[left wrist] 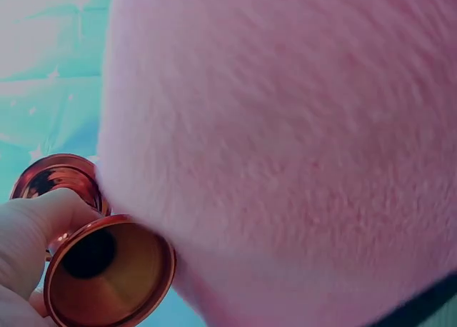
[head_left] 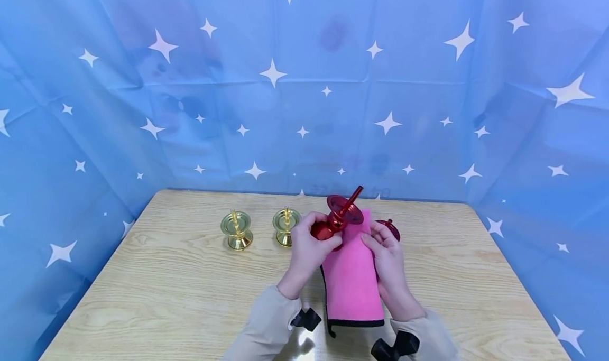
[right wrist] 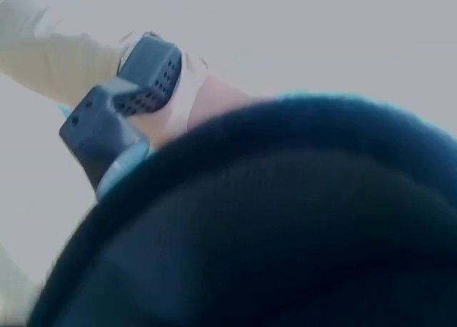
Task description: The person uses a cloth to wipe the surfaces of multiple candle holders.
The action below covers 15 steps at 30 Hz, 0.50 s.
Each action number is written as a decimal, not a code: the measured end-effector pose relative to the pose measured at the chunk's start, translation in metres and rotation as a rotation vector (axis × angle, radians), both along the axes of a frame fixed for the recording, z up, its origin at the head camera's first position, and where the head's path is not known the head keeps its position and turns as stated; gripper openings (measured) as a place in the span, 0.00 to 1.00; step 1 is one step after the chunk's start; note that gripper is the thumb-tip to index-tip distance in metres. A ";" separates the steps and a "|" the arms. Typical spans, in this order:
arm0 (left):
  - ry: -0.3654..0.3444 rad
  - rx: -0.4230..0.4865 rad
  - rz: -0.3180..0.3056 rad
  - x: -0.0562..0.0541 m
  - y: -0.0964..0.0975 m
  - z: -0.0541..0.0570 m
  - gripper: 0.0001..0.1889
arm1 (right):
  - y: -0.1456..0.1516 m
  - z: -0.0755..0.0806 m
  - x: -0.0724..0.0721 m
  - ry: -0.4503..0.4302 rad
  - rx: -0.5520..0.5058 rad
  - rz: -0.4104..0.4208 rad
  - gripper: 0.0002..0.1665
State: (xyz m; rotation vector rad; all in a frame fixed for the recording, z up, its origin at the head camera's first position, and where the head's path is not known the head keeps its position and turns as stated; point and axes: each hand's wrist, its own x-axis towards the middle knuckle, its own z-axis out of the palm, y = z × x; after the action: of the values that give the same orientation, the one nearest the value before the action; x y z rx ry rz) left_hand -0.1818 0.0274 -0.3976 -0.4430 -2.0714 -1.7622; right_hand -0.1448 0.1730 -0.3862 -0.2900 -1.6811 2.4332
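Observation:
My left hand (head_left: 308, 250) grips a shiny red candle holder (head_left: 335, 221) by its base, tilted so the dish and central post point up and right. The left wrist view shows the hollow underside of its base (left wrist: 111, 277) beside my fingers. A pink cloth (head_left: 354, 281) with black edging hangs between my hands, its upper part right against the candle holder. My right hand (head_left: 389, 260) pinches this cloth near its top, thumb in front. In the right wrist view, the cloth's dark edge (right wrist: 285, 131) covers much of the picture and hides the right fingers.
Two gold candle holders (head_left: 239, 239) stand upright on the wooden table (head_left: 157, 276), left of my hands. Another red metallic piece (head_left: 391, 228) shows partly behind my right hand. A blue star-patterned curtain (head_left: 304, 102) rises behind the table.

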 end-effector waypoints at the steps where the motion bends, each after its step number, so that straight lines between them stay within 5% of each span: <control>1: 0.001 -0.006 0.001 0.001 0.001 0.000 0.13 | -0.001 0.000 -0.001 -0.017 -0.004 0.019 0.10; 10: -0.006 -0.191 -0.070 0.004 0.003 0.001 0.14 | 0.006 -0.001 -0.011 -0.106 0.143 0.060 0.12; 15: -0.019 -0.251 -0.092 0.004 0.002 0.003 0.14 | 0.014 -0.001 -0.012 -0.157 0.141 0.130 0.15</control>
State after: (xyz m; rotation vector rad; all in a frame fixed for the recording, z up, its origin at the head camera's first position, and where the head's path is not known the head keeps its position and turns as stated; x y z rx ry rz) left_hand -0.1774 0.0296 -0.3942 -0.6035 -2.3309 -1.5645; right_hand -0.1566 0.1870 -0.3870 -0.3720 -1.9864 2.4212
